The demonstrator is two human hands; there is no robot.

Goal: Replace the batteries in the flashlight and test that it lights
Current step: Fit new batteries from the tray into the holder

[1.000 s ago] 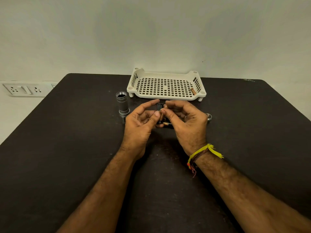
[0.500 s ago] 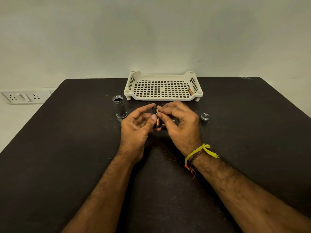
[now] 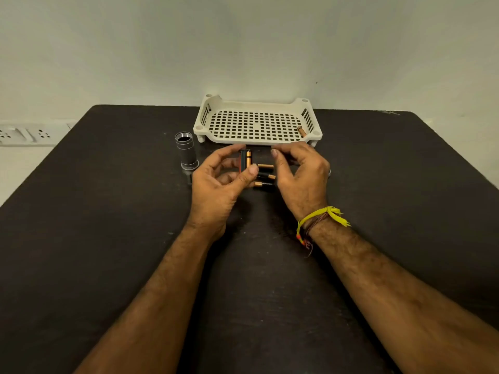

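My left hand [image 3: 218, 182] pinches a small black battery holder [image 3: 245, 161] upright between thumb and forefinger; a copper-and-black battery sits in it. My right hand [image 3: 299, 179] hovers just right of the holder with curled fingers that hold nothing I can see. Three loose copper-and-black batteries [image 3: 266, 175] lie on the table between my hands. The silver flashlight body [image 3: 185, 150] stands upright, open end up, left of my left hand. The flashlight's end cap [image 3: 329, 171] peeks out behind my right hand.
A cream perforated tray [image 3: 258, 103] stands at the back of the dark table [image 3: 81, 238], with one battery [image 3: 301, 131] at its right side. A white socket strip [image 3: 24, 134] is on the wall at the left.
My right hand has drawn away from the holder to the right, leaving it in my left hand alone. The batteries on the table now show between my hands.
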